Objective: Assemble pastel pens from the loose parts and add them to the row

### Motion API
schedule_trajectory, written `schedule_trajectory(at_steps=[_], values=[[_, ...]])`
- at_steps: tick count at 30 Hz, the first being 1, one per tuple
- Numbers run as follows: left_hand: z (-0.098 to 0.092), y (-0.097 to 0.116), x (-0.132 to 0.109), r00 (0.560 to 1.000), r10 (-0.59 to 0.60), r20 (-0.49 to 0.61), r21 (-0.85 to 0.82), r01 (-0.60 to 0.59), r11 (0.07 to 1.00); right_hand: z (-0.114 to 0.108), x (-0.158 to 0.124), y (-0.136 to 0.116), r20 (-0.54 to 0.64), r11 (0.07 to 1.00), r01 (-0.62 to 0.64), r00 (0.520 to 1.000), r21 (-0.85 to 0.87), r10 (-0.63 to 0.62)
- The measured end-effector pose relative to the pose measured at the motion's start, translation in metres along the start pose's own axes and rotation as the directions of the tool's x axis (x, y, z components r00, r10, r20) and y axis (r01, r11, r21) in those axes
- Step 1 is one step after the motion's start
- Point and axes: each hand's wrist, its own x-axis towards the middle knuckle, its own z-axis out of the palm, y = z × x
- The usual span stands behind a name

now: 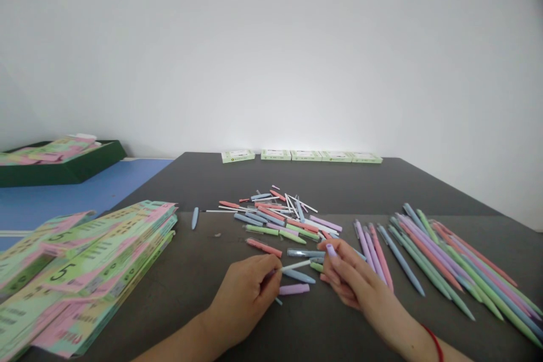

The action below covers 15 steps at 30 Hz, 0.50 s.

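Observation:
My left hand [244,294] is closed, thumb against curled fingers. A thin white pen refill [297,265] sticks out of its grip to the right. My right hand [354,280] pinches a small lilac pen part [331,250], its open end up; fingers hide the rest of it. Between and beneath the hands lie a blue pen part [300,276] and a purple pen part [294,289]. Just beyond them spreads a loose pile of pen parts [271,216] in pastel colours, with several white refills [227,211] among them.
Whole-looking pens [449,263] lie in a slanted group at the right. Printed cartons [97,266] are stacked at the left. Several pale green boxes [305,155] line the far edge of the dark table [203,175]. A green tray [85,167] of packets stands on the blue surface.

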Motion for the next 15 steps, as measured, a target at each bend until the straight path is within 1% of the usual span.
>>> schedule_trajectory(at_steps=[1,2,3,5,6,7,8,10,12,15], values=[[0.0,0.0,0.0,1.0,-0.007,-0.003,-0.006,0.007,1.0,-0.006,-0.001,-0.004,-0.015,0.993,0.042,0.999,-0.111,-0.044],[0.0,-0.001,0.0,1.0,-0.011,-0.008,-0.011,0.011,1.0,-0.013,-0.002,-0.008,-0.023,0.964,0.081,0.996,-0.253,-0.09],[0.0,-0.002,0.0,1.0,-0.012,-0.012,-0.015,0.012,1.0,-0.021,-0.003,-0.013,-0.019,0.906,0.122,0.99,-0.406,-0.142],[0.001,-0.003,0.0,1.0,-0.011,-0.021,-0.015,0.011,1.0,-0.035,-0.003,-0.021,0.063,0.719,0.219,0.969,-0.66,-0.237],[0.001,-0.004,0.0,1.0,-0.009,-0.022,-0.012,0.009,1.0,-0.04,-0.002,-0.024,0.127,0.621,0.271,0.955,-0.735,-0.266],[0.001,-0.004,0.0,1.0,-0.007,-0.021,-0.006,0.006,1.0,-0.044,-0.002,-0.026,0.19,0.54,0.322,0.939,-0.778,-0.287],[0.002,-0.005,-0.001,1.0,-0.004,-0.017,0.001,0.004,1.0,-0.046,-0.001,-0.026,0.243,0.477,0.367,0.922,-0.798,-0.303],[0.002,-0.005,-0.001,1.0,0.003,-0.009,0.02,-0.003,1.0,-0.046,0.001,-0.024,0.312,0.406,0.425,0.896,-0.809,-0.317],[0.002,-0.005,0.0,1.0,0.01,0.004,0.041,-0.01,0.999,-0.043,0.002,-0.02,0.338,0.38,0.453,0.88,-0.806,-0.333],[0.002,-0.005,0.0,1.0,0.014,0.014,0.072,-0.015,0.997,-0.04,0.002,-0.017,0.337,0.378,0.456,0.878,-0.806,-0.341]])
